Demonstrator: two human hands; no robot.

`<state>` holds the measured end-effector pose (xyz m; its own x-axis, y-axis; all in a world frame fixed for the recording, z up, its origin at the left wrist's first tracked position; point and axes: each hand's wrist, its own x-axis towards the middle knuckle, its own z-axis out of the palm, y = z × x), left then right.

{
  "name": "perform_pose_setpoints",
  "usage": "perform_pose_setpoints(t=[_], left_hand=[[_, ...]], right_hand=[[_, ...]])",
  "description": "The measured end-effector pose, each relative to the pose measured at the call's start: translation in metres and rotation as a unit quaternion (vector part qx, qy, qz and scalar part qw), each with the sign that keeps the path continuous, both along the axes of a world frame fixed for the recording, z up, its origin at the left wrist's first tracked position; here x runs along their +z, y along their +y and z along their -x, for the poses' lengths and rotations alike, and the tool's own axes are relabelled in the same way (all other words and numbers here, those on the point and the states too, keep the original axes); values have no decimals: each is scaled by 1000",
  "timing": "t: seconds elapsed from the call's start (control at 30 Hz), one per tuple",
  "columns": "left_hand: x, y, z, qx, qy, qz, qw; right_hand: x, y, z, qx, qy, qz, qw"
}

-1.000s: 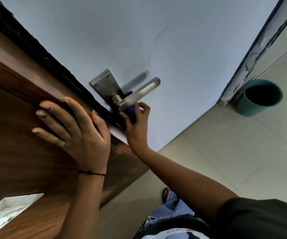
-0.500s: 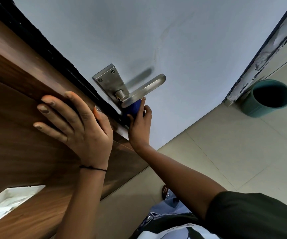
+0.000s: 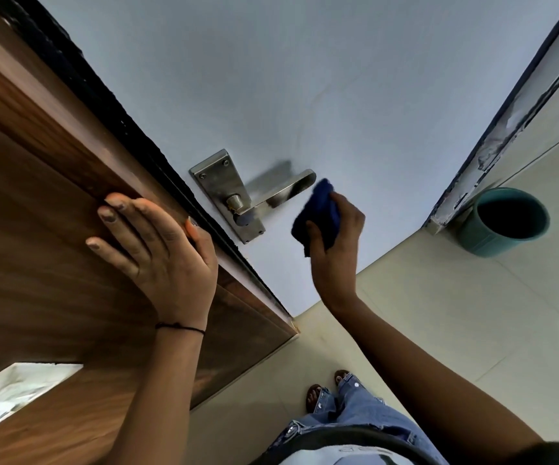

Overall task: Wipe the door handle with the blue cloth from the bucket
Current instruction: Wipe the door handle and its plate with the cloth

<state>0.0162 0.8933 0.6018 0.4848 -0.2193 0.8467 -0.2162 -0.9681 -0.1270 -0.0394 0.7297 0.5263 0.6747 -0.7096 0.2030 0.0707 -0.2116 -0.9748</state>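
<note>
A steel lever door handle point(image 3: 278, 193) on its backplate point(image 3: 219, 182) sticks out from the pale blue door point(image 3: 305, 78). My right hand point(image 3: 337, 239) holds the bunched blue cloth point(image 3: 318, 213) just right of the lever's tip, a little apart from it. My left hand point(image 3: 157, 250) lies flat with spread fingers on the brown wooden panel point(image 3: 36, 229) beside the door's edge. The teal bucket point(image 3: 503, 223) stands on the floor at the right by the door frame.
Cream floor tiles point(image 3: 439, 313) stretch to the right and below. My feet in sandals and jeans point(image 3: 335, 394) stand near the door. A white rectangular opening point(image 3: 13, 394) sits low in the wooden panel. The worn door frame point(image 3: 513, 105) runs up the right side.
My right hand with the blue cloth has come out from under the lever and moved right, off the handle. The view has pulled back. My left hand stays on the wood.
</note>
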Motion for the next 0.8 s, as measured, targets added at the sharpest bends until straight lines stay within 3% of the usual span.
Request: perform_pose_setpoints(t=[0.2, 0.27, 0.37, 0.53, 0.7, 0.8], left_hand=[[2, -1, 2, 3, -6, 16, 1000], [3, -1, 2, 0, 1, 26, 1000], [5, -3, 4, 6, 8, 19, 1000], [6, -3, 4, -2, 11, 28, 1000], [6, -2, 3, -7, 10, 9, 1000], [3, -2, 3, -7, 4, 10, 1000]], right_hand=[[11, 45, -12, 105, -69, 208, 970], [8, 27, -16, 57, -82, 169, 981], [12, 1, -25, -30, -53, 33, 998], [4, 41, -15, 109, -87, 255, 957], [3, 0, -33, -56, -53, 70, 995], [5, 30, -26, 11, -63, 156, 986]])
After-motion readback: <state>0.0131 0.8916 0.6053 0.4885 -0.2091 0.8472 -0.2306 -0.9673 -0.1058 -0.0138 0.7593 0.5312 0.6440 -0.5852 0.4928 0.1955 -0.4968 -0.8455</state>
